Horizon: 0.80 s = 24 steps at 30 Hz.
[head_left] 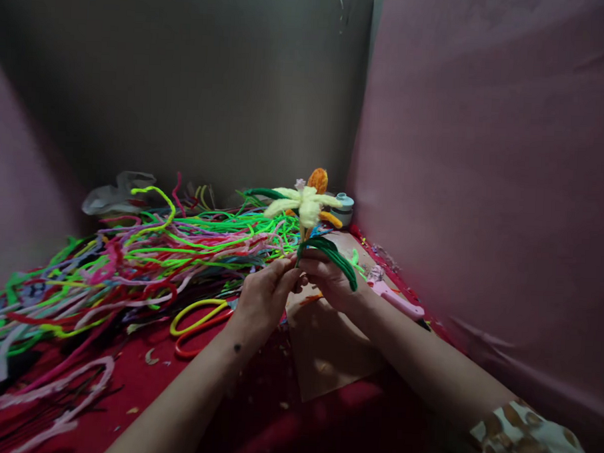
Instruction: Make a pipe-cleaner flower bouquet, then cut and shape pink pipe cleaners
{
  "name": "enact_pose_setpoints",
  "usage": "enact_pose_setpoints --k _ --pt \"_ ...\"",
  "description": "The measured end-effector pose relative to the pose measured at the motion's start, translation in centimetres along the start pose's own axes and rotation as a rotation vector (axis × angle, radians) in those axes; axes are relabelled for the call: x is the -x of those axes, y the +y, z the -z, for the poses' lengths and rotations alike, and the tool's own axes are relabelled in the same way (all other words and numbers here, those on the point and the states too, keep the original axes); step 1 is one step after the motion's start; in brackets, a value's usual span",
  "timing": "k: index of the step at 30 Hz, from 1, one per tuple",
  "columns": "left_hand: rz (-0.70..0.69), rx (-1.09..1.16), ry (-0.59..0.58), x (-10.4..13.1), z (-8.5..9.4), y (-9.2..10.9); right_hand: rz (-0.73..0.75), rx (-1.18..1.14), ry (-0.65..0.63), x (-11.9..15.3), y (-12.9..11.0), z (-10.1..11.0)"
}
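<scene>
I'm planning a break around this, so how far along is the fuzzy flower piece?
Done, by the look of it: the cream flower has petals and a pale centre, with the orange piece behind it.
In hand: the left hand and right hand work low at the stems, by a green leaf.
Left: perhaps securing that join; the fingers hide whether it is fastened.

Flower [310, 210]: fuzzy, matt; scissor handles [176, 320]: smooth plas.; sheet [321, 361]: matt, cardbd-like; bag [113, 199]: thin, shiny plas.

We see a dark wall [203, 82] between pink sides. Below, we have red cloth [254, 411] in dim light.
</scene>
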<state>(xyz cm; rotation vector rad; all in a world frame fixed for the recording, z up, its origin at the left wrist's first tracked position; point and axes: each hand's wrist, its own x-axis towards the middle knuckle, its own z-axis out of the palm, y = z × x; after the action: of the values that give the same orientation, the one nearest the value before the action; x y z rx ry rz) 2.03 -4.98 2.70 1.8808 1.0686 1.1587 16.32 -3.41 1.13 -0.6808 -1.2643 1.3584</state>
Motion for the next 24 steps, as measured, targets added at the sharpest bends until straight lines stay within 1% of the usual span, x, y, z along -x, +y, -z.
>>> enact_pose_setpoints --k 3,6,9,12,14,17,18,20,22,24 --pt "-0.032 -0.114 0.113 0.3 -0.3 -0.5 0.044 0.020 0.055 -0.6 0.4 -0.3" --pt "-0.017 -0.104 0.126 0.4 -0.3 -1.1 0.040 0.028 0.060 -0.8 0.6 -0.5" --pt "0.019 -0.015 0.098 0.3 -0.4 -1.3 0.026 0.047 0.048 -0.6 0.5 -0.5" --pt "0.025 0.079 0.089 0.1 -0.4 -1.1 0.040 0.050 0.011 -0.2 0.0 -0.3" --pt "0.044 0.145 0.054 0.0 -0.3 -0.8 0.044 0.080 -0.063 0.0 -0.4 -0.1" --pt "0.097 0.263 -0.037 0.0 -0.2 -0.5 0.052 0.177 -0.213 0.2 -1.0 0.3" --pt "0.116 0.323 -0.061 0.1 -0.2 -0.4 0.068 0.217 -0.234 0.2 -1.2 0.4" --pt "0.157 0.437 -0.094 0.1 -0.2 -0.4 0.117 0.311 -0.219 0.2 -1.7 0.7" --pt "0.184 0.510 -0.116 0.2 -0.4 -0.4 0.181 0.394 -0.158 0.2 -2.2 0.9" --pt "0.189 0.534 -0.127 0.3 -0.5 -0.4 0.229 0.469 -0.101 0.1 -2.7 1.2"
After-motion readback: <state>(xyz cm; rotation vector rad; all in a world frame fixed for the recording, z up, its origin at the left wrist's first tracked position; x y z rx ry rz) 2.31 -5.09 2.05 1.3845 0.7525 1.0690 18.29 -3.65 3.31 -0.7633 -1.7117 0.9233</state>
